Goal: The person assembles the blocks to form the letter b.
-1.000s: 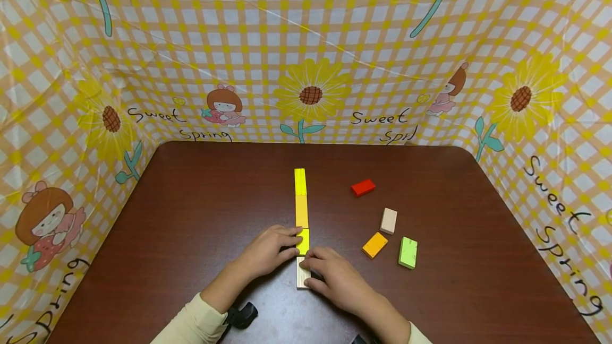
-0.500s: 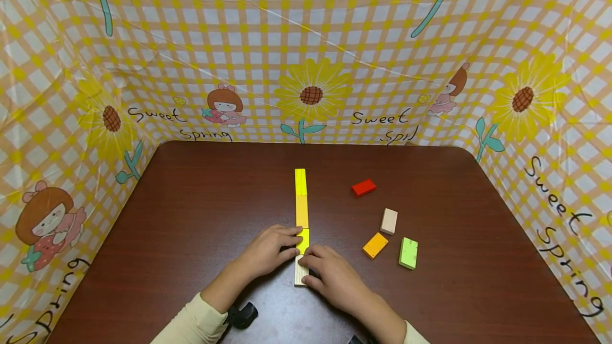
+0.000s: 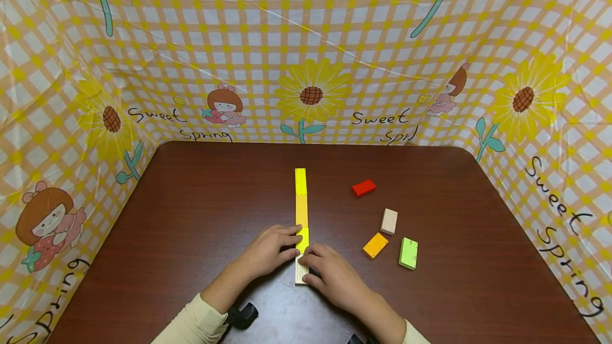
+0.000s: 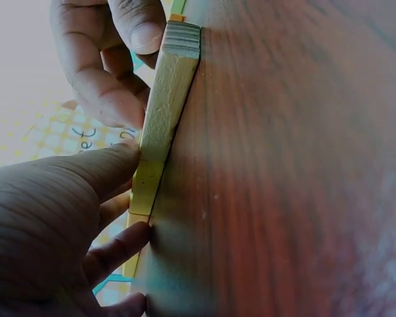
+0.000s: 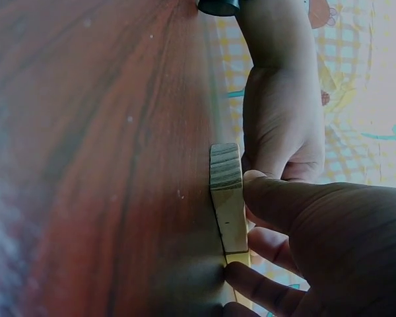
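Observation:
Several wooden blocks lie end to end in a straight row. From far to near come a bright yellow block (image 3: 300,181), a deeper yellow block (image 3: 302,211), a second bright yellow block (image 3: 303,241) and a plain wood block (image 3: 300,271). My left hand (image 3: 270,250) touches the nearer bright yellow block from the left with extended fingers and thumb. My right hand (image 3: 334,277) holds the plain wood block, index finger over its top and thumb near its close end. In the left wrist view, the plain wood block (image 4: 166,105) meets its yellow neighbour (image 4: 147,187).
Right of the row lie a red block (image 3: 364,188), another plain wood block (image 3: 389,221), an orange block (image 3: 375,246) and a green block (image 3: 408,253). A checked cloth (image 3: 382,57) rises behind and at both sides of the dark brown table (image 3: 201,190).
My right hand has slid the plain wood block slightly forward and left, closing the small gap to the yellow block. The left hand has hardly moved. The loose blocks remain in place.

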Demonstrator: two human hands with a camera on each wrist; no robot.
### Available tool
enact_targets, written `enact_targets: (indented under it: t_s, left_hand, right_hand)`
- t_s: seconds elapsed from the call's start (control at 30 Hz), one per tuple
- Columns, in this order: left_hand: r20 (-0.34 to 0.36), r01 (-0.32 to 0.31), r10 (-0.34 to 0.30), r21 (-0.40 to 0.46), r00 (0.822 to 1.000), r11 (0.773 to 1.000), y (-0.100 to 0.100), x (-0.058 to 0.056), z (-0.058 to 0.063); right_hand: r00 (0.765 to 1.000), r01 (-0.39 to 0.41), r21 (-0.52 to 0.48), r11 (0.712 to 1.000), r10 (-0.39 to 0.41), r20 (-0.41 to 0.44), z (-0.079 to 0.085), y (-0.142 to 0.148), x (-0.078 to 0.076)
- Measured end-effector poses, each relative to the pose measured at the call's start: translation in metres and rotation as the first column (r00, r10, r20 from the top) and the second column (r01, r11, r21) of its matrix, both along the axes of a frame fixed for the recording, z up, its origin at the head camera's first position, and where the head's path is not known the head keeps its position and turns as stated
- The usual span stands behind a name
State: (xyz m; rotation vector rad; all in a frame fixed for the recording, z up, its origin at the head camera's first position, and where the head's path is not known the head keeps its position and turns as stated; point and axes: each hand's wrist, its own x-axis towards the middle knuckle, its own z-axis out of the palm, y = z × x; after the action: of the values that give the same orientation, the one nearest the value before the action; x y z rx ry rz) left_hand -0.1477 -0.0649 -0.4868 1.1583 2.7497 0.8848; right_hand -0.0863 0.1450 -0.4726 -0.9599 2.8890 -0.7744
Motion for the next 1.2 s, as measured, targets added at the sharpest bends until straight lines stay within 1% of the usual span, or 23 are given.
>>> enact_targets:
  t_s: [0.13, 0.2, 0.3, 0.4, 0.63, 0.8, 0.9, 1.2]
  left_hand:
    - [0.001, -0.009, 0.009, 0.0, 1.0, 1.0, 0.001, 0.0, 0.0]
    - [0.004, -0.014, 0.014, -0.001, 1.0, 1.0, 0.001, -0.001, 0.0]
    - [0.014, -0.023, 0.023, -0.003, 1.0, 1.0, 0.001, -0.001, 0.0]
    - [0.028, -0.034, 0.034, 0.0, 0.999, 0.999, 0.001, -0.001, 0.0]
    - [0.061, -0.048, 0.047, 0.014, 0.997, 0.999, 0.003, -0.001, 0.0]
    - [0.044, -0.043, 0.042, 0.022, 0.998, 0.999, 0.003, -0.001, 0.0]
    - [0.032, -0.04, 0.039, 0.017, 0.999, 0.999, 0.003, -0.001, -0.001]
    - [0.045, -0.055, 0.055, 0.015, 0.998, 0.998, 0.003, -0.002, -0.002]
  right_hand:
    - [1.0, -0.003, 0.004, 1.0, 0.003, 0.019, 0.001, 0.001, -0.001]
    - [0.999, -0.015, 0.0, 1.0, 0.015, 0.046, 0.003, 0.002, -0.002]
    - [0.996, -0.036, -0.015, 0.999, 0.038, 0.08, 0.007, 0.005, -0.006]
    - [0.996, -0.048, -0.039, 0.998, 0.051, 0.077, 0.013, 0.01, -0.013]
    - [1.0, -0.03, -0.066, 0.997, 0.03, -0.004, 0.024, 0.032, -0.036]
    - [0.999, 0.003, -0.081, 0.997, -0.007, -0.046, 0.029, 0.051, -0.056]
    - [0.998, 0.034, -0.081, 0.996, -0.038, -0.047, 0.032, 0.062, -0.066]
    - [0.995, 0.102, -0.071, 0.992, -0.103, 0.0, 0.037, 0.097, -0.095]
